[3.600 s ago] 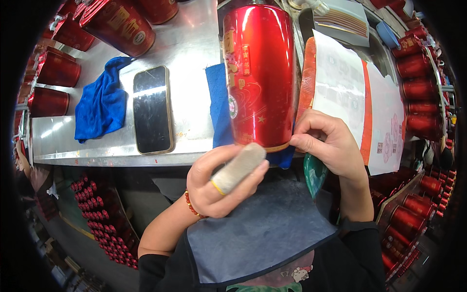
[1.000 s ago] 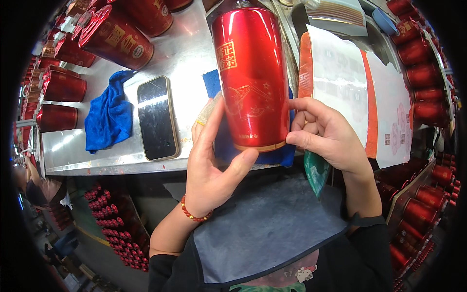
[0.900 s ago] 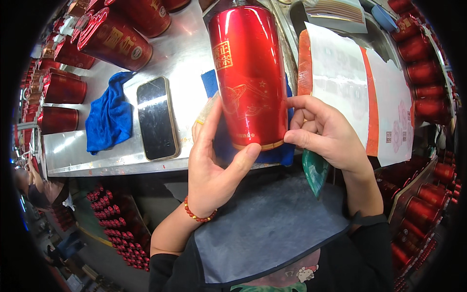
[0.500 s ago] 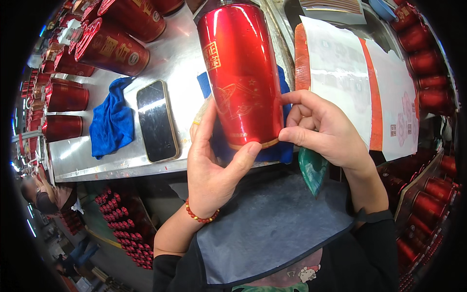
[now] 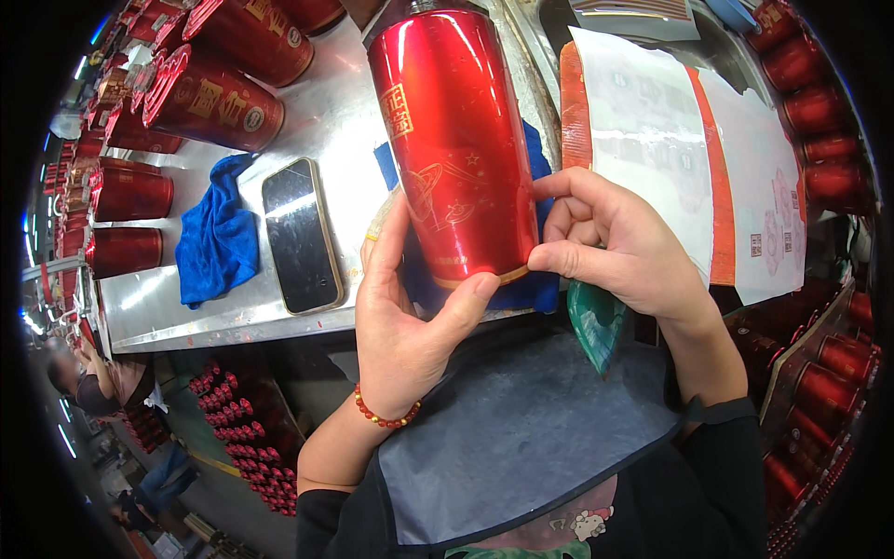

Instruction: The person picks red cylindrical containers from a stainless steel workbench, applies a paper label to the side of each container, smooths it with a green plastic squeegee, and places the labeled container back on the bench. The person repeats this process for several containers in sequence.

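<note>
A glossy red bottle (image 5: 456,140) with gold line drawings and a gold square mark lies across the middle, its dark neck away from me. My left hand (image 5: 400,307) cups its near left side, thumb along the gold-rimmed base and fingers partly hidden behind it. On the other side, my right hand (image 5: 615,238) has its index finger and thumb tips against the bottle's lower right edge, the other fingers curled. Below that palm hangs a green, glossy, pointed piece (image 5: 596,326); its upper end is hidden by the hand. A blue cloth (image 5: 540,289) shows beneath the bottle.
On the metal table (image 5: 140,303) lie a phone (image 5: 303,238) and another blue cloth (image 5: 219,233). Red bottles (image 5: 214,102) crowd the left, and more red bottles (image 5: 819,112) line the right. White printed sheets (image 5: 652,158) lie at right. A person (image 5: 88,377) is at far left.
The bottle has shifted slightly left, with its neck end tilting a little further that way. Both hands keep nearly the same hold on it.
</note>
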Demonstrator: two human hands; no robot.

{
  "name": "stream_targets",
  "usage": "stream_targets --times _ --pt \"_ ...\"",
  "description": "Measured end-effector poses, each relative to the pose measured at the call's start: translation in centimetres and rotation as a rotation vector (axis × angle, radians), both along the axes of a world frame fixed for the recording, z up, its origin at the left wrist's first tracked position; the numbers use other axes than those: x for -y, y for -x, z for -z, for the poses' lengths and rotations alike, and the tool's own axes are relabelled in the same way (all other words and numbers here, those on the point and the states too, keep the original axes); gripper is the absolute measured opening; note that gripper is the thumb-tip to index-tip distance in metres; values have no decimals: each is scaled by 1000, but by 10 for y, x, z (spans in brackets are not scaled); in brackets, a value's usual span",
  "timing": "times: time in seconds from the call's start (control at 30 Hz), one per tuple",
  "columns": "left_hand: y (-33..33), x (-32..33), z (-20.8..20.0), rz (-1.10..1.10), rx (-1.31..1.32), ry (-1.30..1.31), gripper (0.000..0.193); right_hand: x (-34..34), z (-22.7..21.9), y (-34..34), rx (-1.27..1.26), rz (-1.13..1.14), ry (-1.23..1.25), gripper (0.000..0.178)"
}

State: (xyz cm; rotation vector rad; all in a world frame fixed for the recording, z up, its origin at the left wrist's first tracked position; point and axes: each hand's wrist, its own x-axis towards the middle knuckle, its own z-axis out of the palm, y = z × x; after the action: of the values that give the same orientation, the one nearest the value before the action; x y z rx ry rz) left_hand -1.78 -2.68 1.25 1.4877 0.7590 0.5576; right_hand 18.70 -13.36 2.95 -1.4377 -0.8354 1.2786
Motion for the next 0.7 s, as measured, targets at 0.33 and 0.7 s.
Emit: stream_targets --times 0.33,0.7 --pt "-1 0 -1 -20 -26 -21 90 0 -1 -2 2 -32 9 48" --pt "-1 1 2 -15 -38 -133 89 -5 -17 8 197 -48 77 63"
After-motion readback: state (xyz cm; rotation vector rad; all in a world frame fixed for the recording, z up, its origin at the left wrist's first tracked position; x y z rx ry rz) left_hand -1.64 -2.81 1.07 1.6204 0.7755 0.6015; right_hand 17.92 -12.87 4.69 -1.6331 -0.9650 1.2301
